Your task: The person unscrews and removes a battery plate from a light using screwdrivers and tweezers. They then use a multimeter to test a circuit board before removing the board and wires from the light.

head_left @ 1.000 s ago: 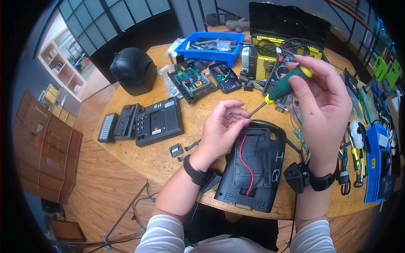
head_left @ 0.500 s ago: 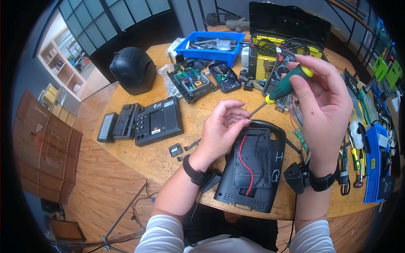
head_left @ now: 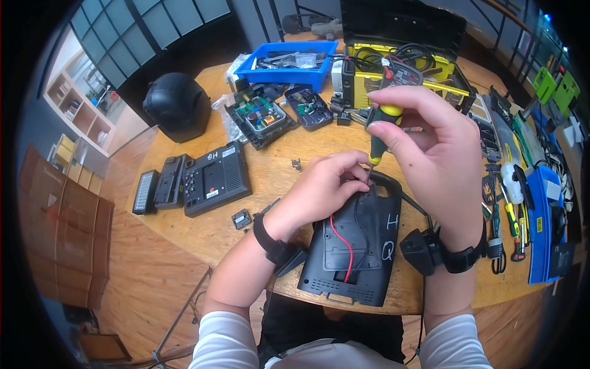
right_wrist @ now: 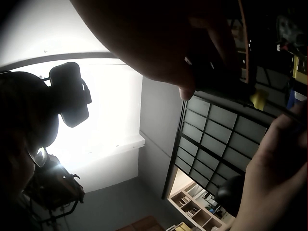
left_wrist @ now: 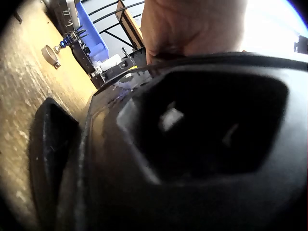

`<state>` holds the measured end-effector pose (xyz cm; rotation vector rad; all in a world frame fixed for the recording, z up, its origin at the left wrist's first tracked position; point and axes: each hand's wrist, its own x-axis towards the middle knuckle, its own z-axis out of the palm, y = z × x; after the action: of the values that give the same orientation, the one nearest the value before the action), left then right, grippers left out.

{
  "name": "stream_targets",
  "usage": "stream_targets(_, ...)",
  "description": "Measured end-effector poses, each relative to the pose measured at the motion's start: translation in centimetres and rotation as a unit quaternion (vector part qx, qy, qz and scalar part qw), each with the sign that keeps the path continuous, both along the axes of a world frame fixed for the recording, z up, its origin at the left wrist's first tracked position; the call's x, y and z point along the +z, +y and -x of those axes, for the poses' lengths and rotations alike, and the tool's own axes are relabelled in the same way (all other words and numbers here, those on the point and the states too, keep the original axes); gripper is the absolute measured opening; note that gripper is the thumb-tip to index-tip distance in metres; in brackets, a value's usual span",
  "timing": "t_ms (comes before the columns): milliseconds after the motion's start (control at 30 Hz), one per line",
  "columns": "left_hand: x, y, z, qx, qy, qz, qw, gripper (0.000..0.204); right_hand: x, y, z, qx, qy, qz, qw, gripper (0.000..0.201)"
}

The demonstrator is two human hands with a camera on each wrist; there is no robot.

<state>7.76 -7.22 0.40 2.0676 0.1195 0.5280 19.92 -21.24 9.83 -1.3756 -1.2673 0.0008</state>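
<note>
My right hand (head_left: 439,147) holds a screwdriver (head_left: 377,142) by its green and yellow handle, shaft pointing steeply down. At the shaft's lower end, the thumb and forefinger of my left hand (head_left: 326,187) pinch close around the tip, hiding it. Both meet at the handle end of a black plastic housing (head_left: 387,270) marked H and Q. A red wire (head_left: 345,240) runs along the recessed panel of the housing. Close up in the left wrist view, black plastic (left_wrist: 202,207) with a dark opening fills the lower part. The screwdriver's yellow collar (right_wrist: 260,98) shows in the dim right wrist view.
A matching black unit (head_left: 218,181) lies at left, near a small black part (head_left: 241,218). Behind are an opened circuit-board case (head_left: 261,120), a blue bin (head_left: 283,67) and a yellow-black toolbox (head_left: 362,86). Hand tools (head_left: 513,221) and a blue tray (head_left: 547,227) line the right.
The screwdriver has swung from slanted to nearly upright and come down toward the housing's top end. Both hands moved with it. The head view has shifted slightly.
</note>
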Motion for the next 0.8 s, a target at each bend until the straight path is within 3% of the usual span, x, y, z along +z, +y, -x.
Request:
stream_targets(167,0.2,0.0,-0.1,0.016,0.018,0.000,1.000,0.030,-0.2,0.2,-0.2,-0.007,-0.041,-0.008,0.999,0.026)
stream_targets(333,0.4,-0.2,-0.2,0.022,0.004,-0.084,0.996,0.024,0.0,0.0,-0.1,-0.010,-0.046,-0.005,0.999,0.025)
stream_targets(467,0.7,-0.2,-0.1,0.028,0.022,-0.091,0.995,0.023,0.1,0.0,-0.1,-0.004,-0.030,-0.004,1.000,0.024)
stream_targets(533,0.3,-0.2,-0.1,0.025,0.032,-0.015,0.999,0.026,0.1,-0.1,-0.2,0.001,-0.042,0.000,0.999,0.024)
stream_targets(633,0.6,0.0,0.0,0.033,0.078,0.013,0.996,0.030,0.0,-0.1,-0.4,0.015,-0.054,0.002,0.998,0.024)
stream_targets(800,-0.7,0.5,-0.1,0.027,0.052,0.058,0.997,0.033,-0.1,0.1,-0.6,0.015,-0.063,-0.006,0.998,0.024)
